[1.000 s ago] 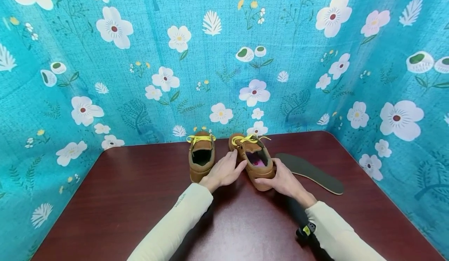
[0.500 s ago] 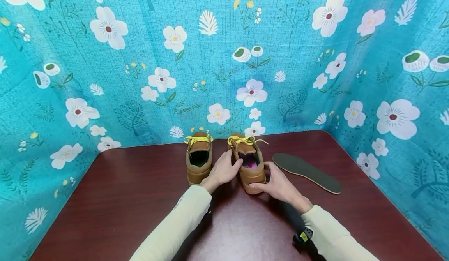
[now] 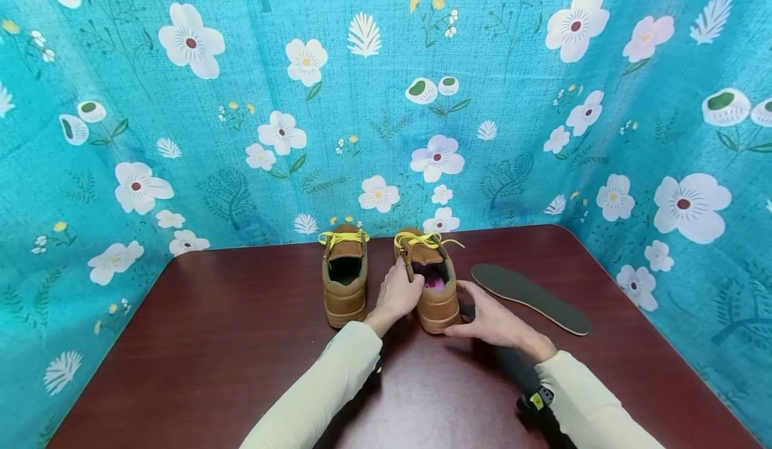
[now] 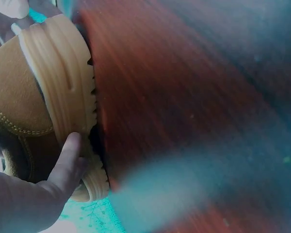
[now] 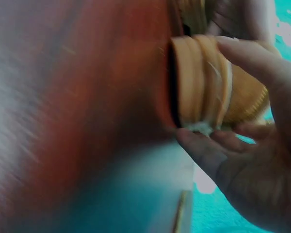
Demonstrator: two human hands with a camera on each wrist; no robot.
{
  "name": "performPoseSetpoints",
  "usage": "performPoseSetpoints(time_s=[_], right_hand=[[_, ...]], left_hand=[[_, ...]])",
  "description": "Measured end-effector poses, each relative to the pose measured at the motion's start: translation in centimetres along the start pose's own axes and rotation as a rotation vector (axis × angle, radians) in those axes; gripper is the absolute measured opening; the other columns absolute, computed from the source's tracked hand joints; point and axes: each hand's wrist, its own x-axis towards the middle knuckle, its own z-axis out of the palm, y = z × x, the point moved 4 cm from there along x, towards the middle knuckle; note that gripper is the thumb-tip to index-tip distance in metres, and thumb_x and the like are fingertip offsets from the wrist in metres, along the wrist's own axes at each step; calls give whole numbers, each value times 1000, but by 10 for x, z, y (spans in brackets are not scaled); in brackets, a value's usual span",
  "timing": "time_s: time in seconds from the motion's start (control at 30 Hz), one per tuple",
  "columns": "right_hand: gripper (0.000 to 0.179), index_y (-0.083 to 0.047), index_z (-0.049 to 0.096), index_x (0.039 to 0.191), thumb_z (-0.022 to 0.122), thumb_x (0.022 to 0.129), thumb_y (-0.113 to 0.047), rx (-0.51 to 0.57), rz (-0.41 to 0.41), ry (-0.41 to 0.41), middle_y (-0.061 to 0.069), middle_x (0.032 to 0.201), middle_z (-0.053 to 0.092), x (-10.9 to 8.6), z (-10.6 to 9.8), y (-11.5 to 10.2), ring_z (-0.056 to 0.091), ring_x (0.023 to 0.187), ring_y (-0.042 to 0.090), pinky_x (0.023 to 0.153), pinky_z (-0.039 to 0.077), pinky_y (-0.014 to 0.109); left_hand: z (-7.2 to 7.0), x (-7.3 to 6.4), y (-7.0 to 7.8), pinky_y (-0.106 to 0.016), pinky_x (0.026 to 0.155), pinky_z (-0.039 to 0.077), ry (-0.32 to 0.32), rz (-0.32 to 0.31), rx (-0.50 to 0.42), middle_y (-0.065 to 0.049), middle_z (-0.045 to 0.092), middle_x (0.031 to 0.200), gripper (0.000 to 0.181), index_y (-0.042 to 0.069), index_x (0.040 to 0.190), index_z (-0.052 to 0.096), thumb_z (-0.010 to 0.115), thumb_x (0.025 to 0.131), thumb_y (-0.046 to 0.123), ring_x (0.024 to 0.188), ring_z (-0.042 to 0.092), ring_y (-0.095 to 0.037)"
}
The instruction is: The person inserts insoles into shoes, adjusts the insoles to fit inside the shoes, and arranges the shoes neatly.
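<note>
Two brown lace-up shoes with yellow laces stand side by side at the table's back, toes toward the curtain. My left hand (image 3: 398, 291) grips the near side of the right-hand shoe (image 3: 440, 307), its thumb by the opening. In the left wrist view, a finger of that hand lies along the tan sole (image 4: 70, 87). My right hand (image 3: 491, 318) holds the same shoe's heel between thumb and fingers, as the heel (image 5: 199, 80) in the right wrist view shows. A pinkish-purple lining (image 3: 433, 281) shows inside this shoe. The left-hand shoe (image 3: 345, 305) stands untouched.
A dark green insole (image 3: 531, 298) with a tan edge lies flat to the right of the shoes. Blue floral curtain (image 3: 374, 134) closes in the back and sides of the dark red table (image 3: 211, 342).
The right-hand shoe has turned from slanted to nearly straight, its heel shifting left. My left hand's fingers have closed onto the shoe's side; my right hand has stayed at the heel.
</note>
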Motion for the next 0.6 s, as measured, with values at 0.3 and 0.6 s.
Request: performPoseSetpoints(time_s=[0.3,0.6], right_hand=[[35,-2,59,120,54,86,6,-116,-138,228,12,113,64,15,-45,-14,61,100,25,81,48,43],[27,-4,67,108,72,82,-6,-386,-421,242,7,106,63,55,-45,-55,58,94,19,79,49,38]], left_hand=[[3,0,-1,-39,72,41,-15,-7,-45,-7,51,90,39,4,120,48,51,85,22,78,50,-24],[2,-1,-4,-41,79,44,0,-25,-45,-10,55,102,56,2,137,41,52,86,22,85,53,-24]])
